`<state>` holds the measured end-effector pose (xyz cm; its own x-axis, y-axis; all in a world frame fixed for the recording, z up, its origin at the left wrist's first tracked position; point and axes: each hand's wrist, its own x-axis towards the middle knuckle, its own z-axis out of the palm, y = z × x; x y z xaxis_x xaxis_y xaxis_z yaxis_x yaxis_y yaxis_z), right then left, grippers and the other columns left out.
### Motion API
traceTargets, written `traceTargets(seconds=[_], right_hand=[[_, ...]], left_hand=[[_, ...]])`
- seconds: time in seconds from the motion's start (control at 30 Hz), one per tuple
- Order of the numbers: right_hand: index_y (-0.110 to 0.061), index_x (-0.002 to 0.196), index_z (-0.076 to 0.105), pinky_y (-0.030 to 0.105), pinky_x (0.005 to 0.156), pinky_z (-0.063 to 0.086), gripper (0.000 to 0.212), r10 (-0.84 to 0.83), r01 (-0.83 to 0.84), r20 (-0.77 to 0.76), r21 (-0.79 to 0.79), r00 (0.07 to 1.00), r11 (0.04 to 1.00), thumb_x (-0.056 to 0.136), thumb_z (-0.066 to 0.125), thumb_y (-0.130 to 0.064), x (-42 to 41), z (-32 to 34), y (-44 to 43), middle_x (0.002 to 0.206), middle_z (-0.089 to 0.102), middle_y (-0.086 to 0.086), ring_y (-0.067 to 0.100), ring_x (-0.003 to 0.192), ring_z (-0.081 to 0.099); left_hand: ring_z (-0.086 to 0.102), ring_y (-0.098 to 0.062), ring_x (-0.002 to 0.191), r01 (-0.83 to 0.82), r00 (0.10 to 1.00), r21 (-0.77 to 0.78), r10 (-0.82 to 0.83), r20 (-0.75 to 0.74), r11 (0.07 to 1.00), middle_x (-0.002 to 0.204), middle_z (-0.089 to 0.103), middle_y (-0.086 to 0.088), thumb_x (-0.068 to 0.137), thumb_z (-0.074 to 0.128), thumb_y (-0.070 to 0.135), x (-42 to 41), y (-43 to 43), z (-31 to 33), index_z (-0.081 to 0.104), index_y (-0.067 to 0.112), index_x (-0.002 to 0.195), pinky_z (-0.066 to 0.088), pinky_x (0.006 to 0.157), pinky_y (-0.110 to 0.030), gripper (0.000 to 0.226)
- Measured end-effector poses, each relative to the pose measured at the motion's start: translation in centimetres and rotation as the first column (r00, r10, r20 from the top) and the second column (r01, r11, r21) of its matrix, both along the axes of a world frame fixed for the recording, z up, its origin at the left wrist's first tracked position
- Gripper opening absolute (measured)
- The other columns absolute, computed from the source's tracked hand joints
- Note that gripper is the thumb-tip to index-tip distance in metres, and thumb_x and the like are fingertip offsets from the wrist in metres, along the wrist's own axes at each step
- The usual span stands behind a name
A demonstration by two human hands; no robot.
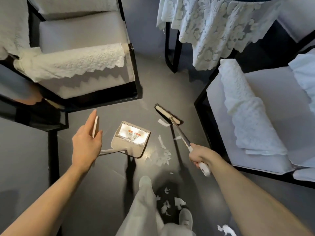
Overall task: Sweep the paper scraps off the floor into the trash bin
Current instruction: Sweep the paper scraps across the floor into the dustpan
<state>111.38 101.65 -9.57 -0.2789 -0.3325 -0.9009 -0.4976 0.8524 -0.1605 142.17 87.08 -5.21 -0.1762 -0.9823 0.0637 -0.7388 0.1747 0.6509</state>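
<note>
Left hand: fingers straight and pressed together, lying against the tip of the dustpan handle. Right hand: fingers curled tightly round the broom handle. The broom head rests on the floor. The dustpan shows only its printed label inside. Paper scraps lie on the floor just right of the dustpan, with more near the shoes.

One broom and one dustpan. Two hands: left hand, right hand. Two shoes. Two armchairs, each with one lace cover. One table under one lace tablecloth. Well over a dozen paper scraps, too many to count exactly.
</note>
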Motion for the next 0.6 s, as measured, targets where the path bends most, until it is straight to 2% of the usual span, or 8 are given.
traceTargets(seconds=[0.07, 0.1, 0.2, 0.27, 0.3, 0.4, 0.53, 0.6], right_hand=[[-0.019, 0.152, 0.012, 0.040, 0.081, 0.052, 0.079, 0.100, -0.100, 0.000, 0.065, 0.995, 0.993, 0.084, 0.045, 0.006, 1.0, -0.7, 2.2, 0.106, 0.059, 0.019, 0.030, 0.085, 0.056], [-0.020, 0.152, 0.011, 0.041, 0.085, 0.052, 0.081, 0.137, -0.137, 0.010, 0.086, 0.991, 0.987, 0.084, 0.047, 0.006, 1.2, -1.0, 3.6, 0.104, 0.057, 0.018, 0.031, 0.088, 0.055], [-0.025, 0.153, 0.006, 0.040, 0.085, 0.052, 0.086, 0.173, -0.177, 0.044, 0.098, 0.984, 0.979, 0.082, 0.046, 0.005, 1.2, -1.1, 8.2, 0.094, 0.055, 0.016, 0.030, 0.088, 0.055], [-0.029, 0.153, 0.001, 0.037, 0.076, 0.052, 0.089, 0.159, -0.164, 0.070, 0.075, 0.985, 0.984, 0.082, 0.043, 0.006, 0.9, -0.8, 11.6, 0.093, 0.056, 0.016, 0.030, 0.083, 0.054], [-0.028, 0.153, 0.005, 0.034, 0.069, 0.050, 0.087, 0.163, -0.168, 0.095, 0.055, 0.982, 0.984, 0.083, 0.043, 0.005, 0.6, -0.5, 13.3, 0.089, 0.056, 0.015, 0.028, 0.077, 0.054], [-0.023, 0.146, 0.029, 0.025, 0.049, 0.039, 0.070, 0.080, -0.087, 0.192, 0.031, 0.978, 0.996, 0.084, 0.047, 0.003, -1.2, 0.8, 17.9, 0.077, 0.054, 0.012, 0.017, 0.053, 0.044], [-0.037, 0.144, 0.030, 0.016, 0.038, 0.031, 0.071, -0.148, 0.134, 0.249, 0.073, 0.957, 0.988, 0.091, 0.048, 0.007, -4.7, 2.8, 20.5, 0.053, 0.043, 0.000, 0.008, 0.039, 0.034], [-0.029, 0.143, 0.033, 0.016, 0.038, 0.031, 0.064, -0.134, 0.128, 0.268, 0.042, 0.954, 0.991, 0.091, 0.049, 0.005, -4.9, 4.0, 21.0, 0.050, 0.041, -0.001, 0.007, 0.043, 0.035]], left_hand=[[0.047, -0.015, 0.096, -0.030, 1.000, 0.008, 0.030, -0.003, 1.000, 0.119, 0.059, -0.016, 0.089, 0.062, 0.005, 0.2, 2.2, 0.1, 0.036, 0.030, 0.146, 0.038, 0.087, -0.032, 0.068], [0.047, -0.014, 0.097, -0.035, 0.999, 0.007, 0.035, 0.002, 0.999, 0.119, 0.058, -0.016, 0.089, 0.062, 0.005, 0.1, 3.5, 0.2, 0.035, 0.030, 0.146, 0.037, 0.087, -0.032, 0.068], [0.047, -0.015, 0.097, -0.060, 0.998, 0.018, 0.060, 0.012, 0.998, 0.115, 0.057, -0.015, 0.090, 0.060, 0.005, -0.3, 8.0, 0.4, 0.032, 0.030, 0.148, 0.038, 0.088, -0.033, 0.069], [0.047, -0.016, 0.097, -0.098, 0.995, 0.011, 0.098, 0.023, 0.995, 0.113, 0.056, -0.013, 0.091, 0.059, 0.006, -0.5, 11.3, 0.6, 0.029, 0.032, 0.148, 0.038, 0.087, -0.033, 0.069], [0.048, -0.017, 0.097, -0.115, 0.993, 0.002, 0.114, 0.029, 0.993, 0.113, 0.056, -0.013, 0.092, 0.058, 0.006, -0.6, 12.9, 0.7, 0.028, 0.032, 0.149, 0.038, 0.087, -0.034, 0.070], [0.052, -0.023, 0.106, -0.176, 0.984, -0.006, 0.176, 0.012, 0.984, 0.122, 0.056, -0.014, 0.093, 0.057, 0.007, -0.8, 17.7, 1.1, 0.027, 0.034, 0.149, 0.038, 0.090, -0.035, 0.069], [0.051, -0.020, 0.112, -0.233, 0.972, -0.015, 0.233, -0.018, 0.972, 0.129, 0.055, -0.012, 0.092, 0.058, 0.009, -0.4, 22.9, 1.5, 0.029, 0.035, 0.148, 0.034, 0.092, -0.029, 0.068], [0.053, -0.023, 0.116, -0.245, 0.970, -0.023, 0.245, -0.007, 0.969, 0.129, 0.056, -0.012, 0.092, 0.059, 0.010, 0.4, 25.2, 1.6, 0.029, 0.036, 0.147, 0.033, 0.094, -0.027, 0.068]])
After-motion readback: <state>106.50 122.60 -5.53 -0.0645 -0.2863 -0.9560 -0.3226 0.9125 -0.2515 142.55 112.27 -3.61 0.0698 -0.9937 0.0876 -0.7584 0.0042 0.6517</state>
